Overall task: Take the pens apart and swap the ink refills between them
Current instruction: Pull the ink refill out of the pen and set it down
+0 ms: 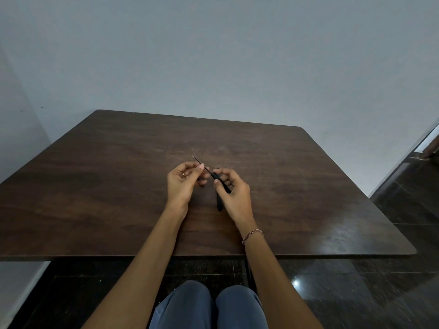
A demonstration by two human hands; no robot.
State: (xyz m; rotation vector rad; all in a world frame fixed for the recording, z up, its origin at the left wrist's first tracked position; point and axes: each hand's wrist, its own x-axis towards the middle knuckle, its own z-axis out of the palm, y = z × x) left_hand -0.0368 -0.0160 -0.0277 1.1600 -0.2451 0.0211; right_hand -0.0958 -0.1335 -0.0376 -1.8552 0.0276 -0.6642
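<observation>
At centre frame, just left of the middle, the left hand point(181, 180) is raised over the dark wooden surface point(95, 186), its thumb and forefinger pressed together on a thin ink refill point(202, 164). The refill slants up and to the left, its fine tip free above the fingers point(200, 166). That pinch looks meant to guide the thin rod along its own line, either out of the body or into it; which way cannot be told.

Just right of it, the right hand point(234, 192) has its fingers closed round a black pen barrel point(219, 180), held in line with the refill, whose lower end enters the barrel's mouth. Holding the barrel still gives the other hand something to work against.

Below and between the two hands, a second dark pen piece point(220, 203) lies on the surface, partly hidden by the right hand; likely set aside for its turn. Whether it is a whole pen or only a part cannot be told.

No brand, label or writing can be read on any piece.
</observation>
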